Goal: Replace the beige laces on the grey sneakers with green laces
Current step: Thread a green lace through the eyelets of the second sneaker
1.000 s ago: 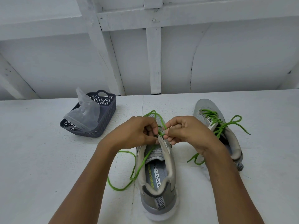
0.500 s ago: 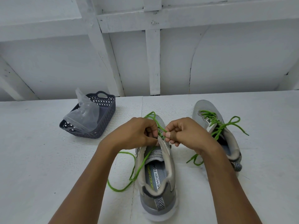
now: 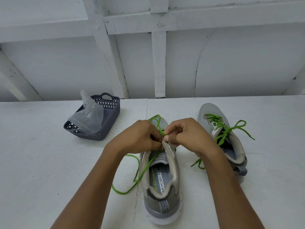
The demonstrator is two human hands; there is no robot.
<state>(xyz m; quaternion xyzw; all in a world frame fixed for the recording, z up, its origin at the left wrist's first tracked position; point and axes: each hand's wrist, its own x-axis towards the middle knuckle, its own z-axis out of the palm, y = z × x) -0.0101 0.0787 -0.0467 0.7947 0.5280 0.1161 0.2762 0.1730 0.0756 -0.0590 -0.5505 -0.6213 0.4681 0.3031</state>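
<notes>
I see both hands bunched over the near sneaker (image 3: 162, 184) mid-bench (image 3: 41, 162), heel toward me. Left hand (image 3: 140, 138) closed, pinching the green lace (image 3: 145, 167) at the upper eyelets; right hand (image 3: 186, 133) closed too, fingertips on the same lace beside the tongue. Exact eyelet is hidden by fingers.

Lace looks thin, limp, light, with no stiffness, so it'll flop and snag. I'd take it right behind the tip, the only firm part, to push through. The free tail loops off the shoe's left side onto the bench.

Shoe is soft mesh, light, likely to slide; I'd steady it by the eyelet flap.

Far sneaker (image 3: 221, 139) to the right is laced green, ends loose. Basket (image 3: 107, 129) with a plastic bag (image 3: 89, 118) sits well apart, left.
</notes>
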